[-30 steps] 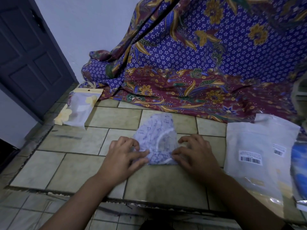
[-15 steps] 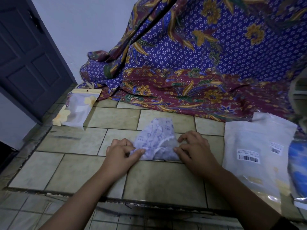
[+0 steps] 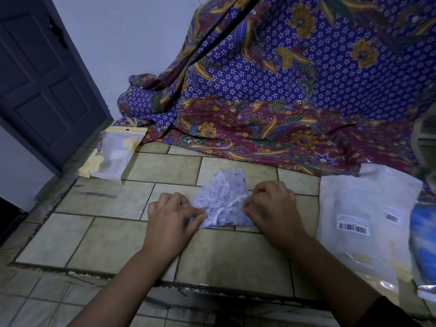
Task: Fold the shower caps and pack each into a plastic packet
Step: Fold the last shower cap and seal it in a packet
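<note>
A pale shower cap (image 3: pixel 223 195) with a blue print and a white elastic band lies partly folded on the tiled counter (image 3: pixel 99 234). My left hand (image 3: pixel 173 217) pinches its lower left edge. My right hand (image 3: pixel 273 208) pinches its right edge, fingers curled on the plastic. A plastic packet (image 3: pixel 113 153) with yellow flowers lies at the far left with something pale inside. Frosted plastic packets (image 3: pixel 361 220) with barcode labels lie in a stack to the right.
A purple and maroon batik cloth (image 3: pixel 283 102) hangs down and spreads over the back of the counter. A dark door (image 3: pixel 42 74) stands at the left. The counter's front edge (image 3: pixel 165 283) drops to a tiled floor. A blue item (image 3: pixel 424 239) sits at the right border.
Both hands have drawn the cap's sides inward, so the cap looks narrower and more bunched at its near end. The hands stay on either side of it.
</note>
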